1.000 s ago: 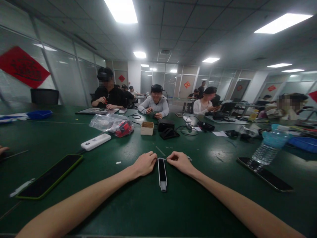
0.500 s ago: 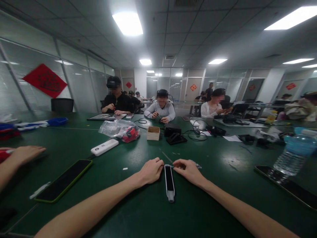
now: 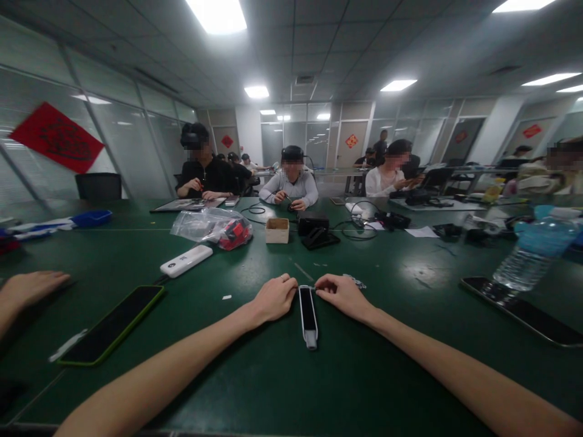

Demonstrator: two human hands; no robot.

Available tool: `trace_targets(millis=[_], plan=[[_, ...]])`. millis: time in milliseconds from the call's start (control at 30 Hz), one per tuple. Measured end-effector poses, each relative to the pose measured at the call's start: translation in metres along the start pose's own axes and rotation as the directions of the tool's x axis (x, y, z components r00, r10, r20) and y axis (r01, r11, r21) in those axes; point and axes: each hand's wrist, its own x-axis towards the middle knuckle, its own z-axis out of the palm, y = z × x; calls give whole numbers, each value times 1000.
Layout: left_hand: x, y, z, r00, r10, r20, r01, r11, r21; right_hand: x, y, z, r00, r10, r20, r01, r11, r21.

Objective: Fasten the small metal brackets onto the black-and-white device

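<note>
A slim handheld device [image 3: 308,312] with a long black screen, pale edges and a grey tip lies on the green table, its tip towards me. At its far left corner is my left hand [image 3: 276,297], fingers curled and pressed together. My right hand [image 3: 344,294] pinches close to the far right corner, thumb against fingertips. Something thin and small shows at these fingertips, too small to name. Whether either hand touches the device I cannot tell. Just beyond my right hand lies a small greyish, chain-like thing [image 3: 355,280], partly hidden.
Another person's hand [image 3: 36,291] rests at the left, near a green-edged phone [image 3: 113,325] and a white power bank [image 3: 186,261]. Ahead are a plastic bag [image 3: 204,227], a small box [image 3: 277,232] and a black stand [image 3: 320,238]. A water bottle [image 3: 523,261] stands by another phone [image 3: 523,312].
The view has tilted slightly downward, so everything sits higher in the picture. Both my hands keep their places at the far end of the device. The other person's hand at left has shifted slightly.
</note>
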Motion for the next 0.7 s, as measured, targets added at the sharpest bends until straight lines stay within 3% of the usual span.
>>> trace_targets(millis=[467, 700], plan=[[-1, 1, 0, 1000, -1, -2, 1, 1000, 1, 0, -7, 2, 998, -48, 33, 48, 999, -3], [-2, -1, 1, 1000, 22, -16, -22, 1000, 9, -1, -8, 7, 995, -96, 25, 99, 990, -101]])
